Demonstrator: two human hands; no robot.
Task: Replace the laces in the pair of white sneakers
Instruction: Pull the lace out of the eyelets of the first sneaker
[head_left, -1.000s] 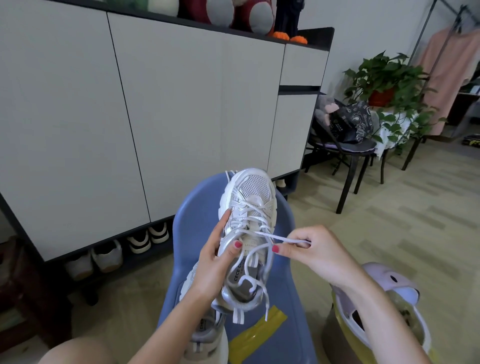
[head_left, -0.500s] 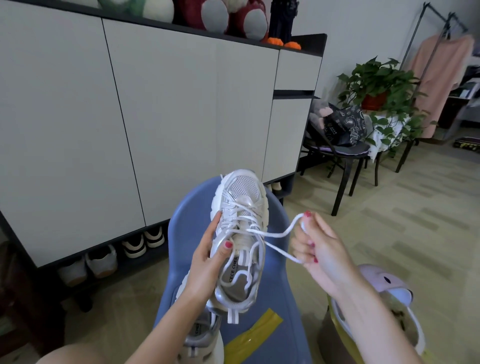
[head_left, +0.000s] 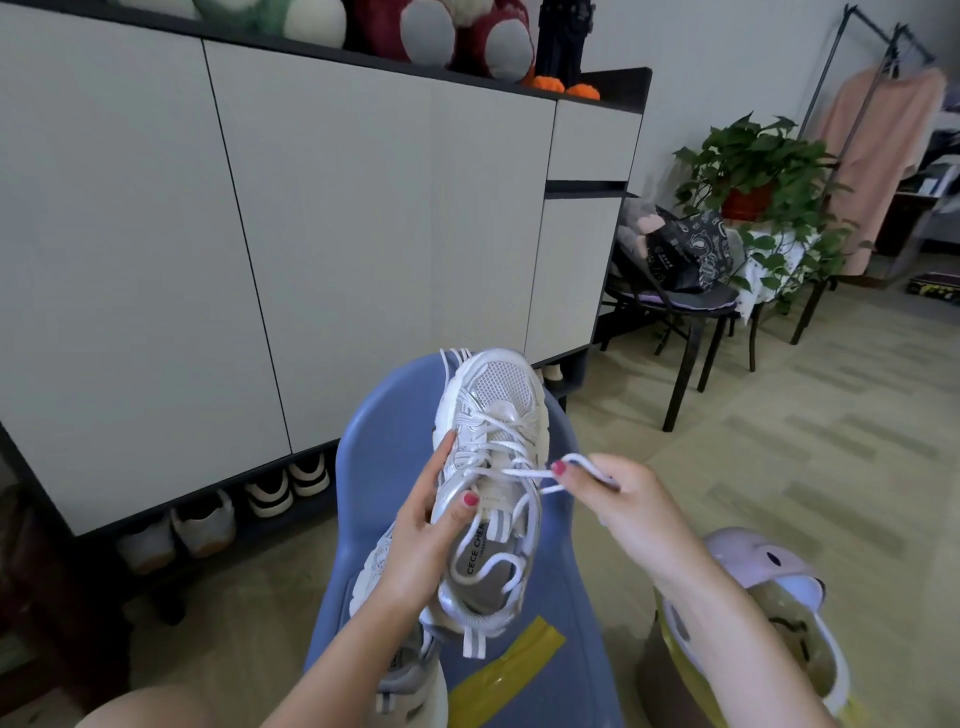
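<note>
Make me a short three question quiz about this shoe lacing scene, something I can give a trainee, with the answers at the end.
1. True or false: the left hand grips the white sneaker by its side.
2. What does the right hand pinch? A) the yellow strip B) the white lace C) the shoe's tongue
3. Fill in: the second sneaker lies below the held one, on the ____ chair.

Key:
1. True.
2. B: the white lace runs from the eyelets to the fingertips.
3. Blue. The yellow strip lies on the same seat.
</note>
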